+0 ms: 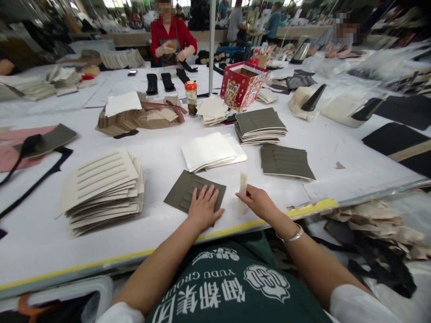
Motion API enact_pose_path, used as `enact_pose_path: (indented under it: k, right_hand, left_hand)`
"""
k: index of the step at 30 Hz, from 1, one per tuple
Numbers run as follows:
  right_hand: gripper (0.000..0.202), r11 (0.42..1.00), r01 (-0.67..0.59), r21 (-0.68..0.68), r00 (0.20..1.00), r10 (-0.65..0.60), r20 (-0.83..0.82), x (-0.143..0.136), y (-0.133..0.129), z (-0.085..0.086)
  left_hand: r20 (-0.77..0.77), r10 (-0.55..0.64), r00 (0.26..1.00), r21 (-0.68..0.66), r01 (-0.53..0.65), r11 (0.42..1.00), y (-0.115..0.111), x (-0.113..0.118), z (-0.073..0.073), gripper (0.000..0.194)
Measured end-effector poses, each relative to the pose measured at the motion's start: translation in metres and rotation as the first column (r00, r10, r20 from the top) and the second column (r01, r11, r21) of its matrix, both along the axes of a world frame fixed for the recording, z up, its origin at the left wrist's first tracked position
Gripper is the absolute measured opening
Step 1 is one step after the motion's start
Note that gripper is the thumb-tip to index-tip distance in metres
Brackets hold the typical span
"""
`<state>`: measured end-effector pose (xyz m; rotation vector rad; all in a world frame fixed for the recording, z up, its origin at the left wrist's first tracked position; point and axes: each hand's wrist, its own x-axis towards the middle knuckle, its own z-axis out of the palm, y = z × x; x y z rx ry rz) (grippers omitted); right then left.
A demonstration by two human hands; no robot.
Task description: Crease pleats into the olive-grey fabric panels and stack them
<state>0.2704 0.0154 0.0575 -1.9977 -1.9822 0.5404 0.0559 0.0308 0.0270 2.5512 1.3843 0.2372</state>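
A dark grey-green panel (178,190) with raised ribs lies near the table's front edge. My left hand (204,208) rests flat on its right part, fingers spread. To the right, my right hand (257,202) pinches a narrow cream strip (243,179), held upright beside the panel. White sheets (208,152) lie just beyond the panel. Farther right are a small pile of dark ribbed panels (286,161) and a taller dark-topped stack (261,121). On the left stands a tall stack of cream ribbed panels (104,179).
Behind are a brown stack (134,119), a jar with an orange lid (191,98), a red box (240,85) and a metal pole (212,49). Black straps (43,175) lie far left. A person in red (171,36) works across the table (161,152).
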Motion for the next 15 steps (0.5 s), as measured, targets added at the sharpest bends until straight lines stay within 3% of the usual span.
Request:
enact_pose_path:
  k: [4, 6, 8, 13, 15]
  right_hand:
    - [0.032, 0.981, -0.19, -0.034, 0.928, 0.19, 0.32, -0.037, 0.02, 0.011]
    - [0.035, 0.96, -0.255, -0.116, 0.874, 0.28, 0.397, -0.052, 0.019, 0.012]
    - [0.038, 0.936, -0.3, -0.184, 0.829, 0.351, 0.436, -0.066, 0.016, 0.007]
    - [0.042, 0.906, -0.356, -0.231, 0.79, 0.423, 0.444, -0.099, 0.025, -0.01]
    - [0.042, 0.918, -0.339, -0.206, 0.802, 0.396, 0.446, -0.11, 0.035, -0.012]
  left_hand:
    - [-0.016, -0.234, 0.972, -0.027, 0.234, 0.972, -0.01, -0.023, -0.013, 0.053]
    - [0.011, -0.343, 0.939, -0.041, 0.343, 0.938, -0.018, -0.043, -0.011, 0.051]
    - [0.046, -0.381, 0.924, -0.021, 0.382, 0.924, -0.025, -0.057, -0.01, 0.048]
    - [0.108, -0.082, 0.991, 0.121, 0.068, 0.99, -0.034, -0.06, -0.023, 0.048]
    - [0.107, -0.058, 0.993, 0.128, 0.044, 0.991, -0.033, -0.057, -0.026, 0.048]
